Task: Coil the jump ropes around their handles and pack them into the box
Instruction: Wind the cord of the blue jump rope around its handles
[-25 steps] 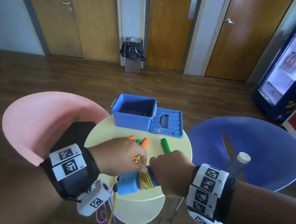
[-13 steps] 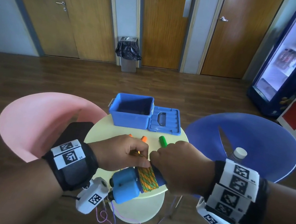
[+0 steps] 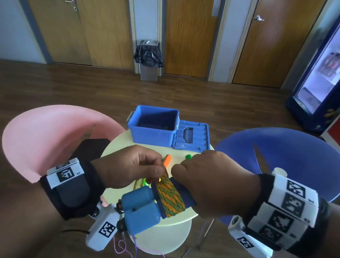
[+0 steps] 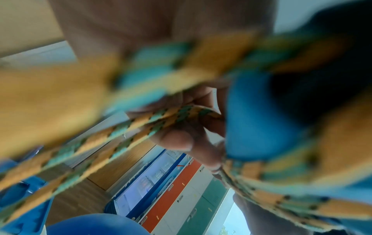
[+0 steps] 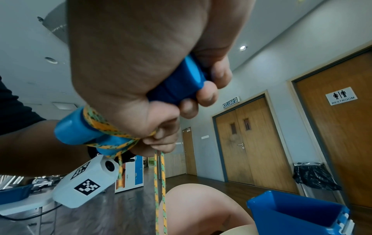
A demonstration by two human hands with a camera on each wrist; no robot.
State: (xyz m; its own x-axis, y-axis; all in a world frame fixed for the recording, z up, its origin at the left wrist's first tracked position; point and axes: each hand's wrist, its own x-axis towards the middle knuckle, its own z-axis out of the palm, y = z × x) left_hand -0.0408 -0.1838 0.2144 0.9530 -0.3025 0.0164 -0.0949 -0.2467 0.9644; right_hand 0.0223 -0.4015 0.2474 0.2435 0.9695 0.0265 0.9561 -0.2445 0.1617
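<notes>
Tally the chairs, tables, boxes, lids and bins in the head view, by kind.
Chairs: 2 (pink chair, blue chair)
Table: 1
Box: 1
Lid: 1
Bin: 1
Total: 6

The head view is evenly lit and fairly sharp, with soft daylight; the brightest patch is the glowing glass-fronted blue drinks fridge (image 3: 337, 65), slightly blown out. Door frames bow outward at the edges. The left wrist view is heavily blurred: the orange-and-green braided rope (image 4: 112, 139) smears across it close to the lens. In the right wrist view a recessed ceiling spotlight (image 5: 243, 47) glares, and edges curve.
</notes>
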